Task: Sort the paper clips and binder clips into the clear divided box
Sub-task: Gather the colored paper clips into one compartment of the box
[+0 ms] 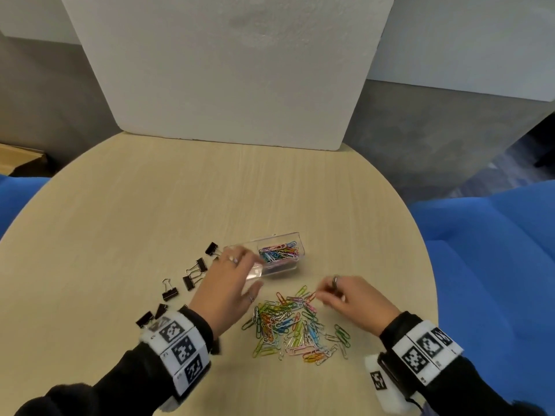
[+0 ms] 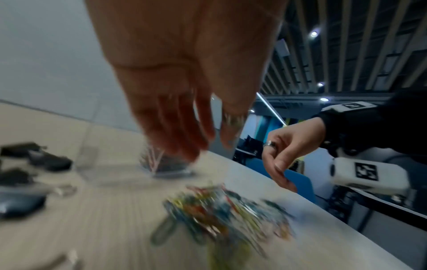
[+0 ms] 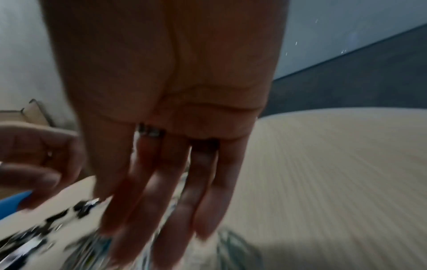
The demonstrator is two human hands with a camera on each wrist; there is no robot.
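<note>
The clear divided box [image 1: 282,265] stands mid-table; its right compartment holds coloured paper clips [image 1: 279,252]. My left hand [image 1: 247,271] hovers over the box's left end with fingers spread and relaxed, holding nothing that shows; the left wrist view [image 2: 211,148] is blurred. A loose pile of coloured paper clips [image 1: 294,325] [image 2: 226,215] lies just in front of the box. My right hand [image 1: 319,296] [image 3: 161,237] reaches with straight fingers to the pile's far right edge. Several black binder clips [image 1: 195,274] [image 2: 46,160] lie scattered left of the box.
The round light-wood table [image 1: 180,205] has bare surface behind the box and to the right. A white foam board [image 1: 234,70] stands upright at its far edge. Blue chairs [image 1: 495,250] flank the table on both sides.
</note>
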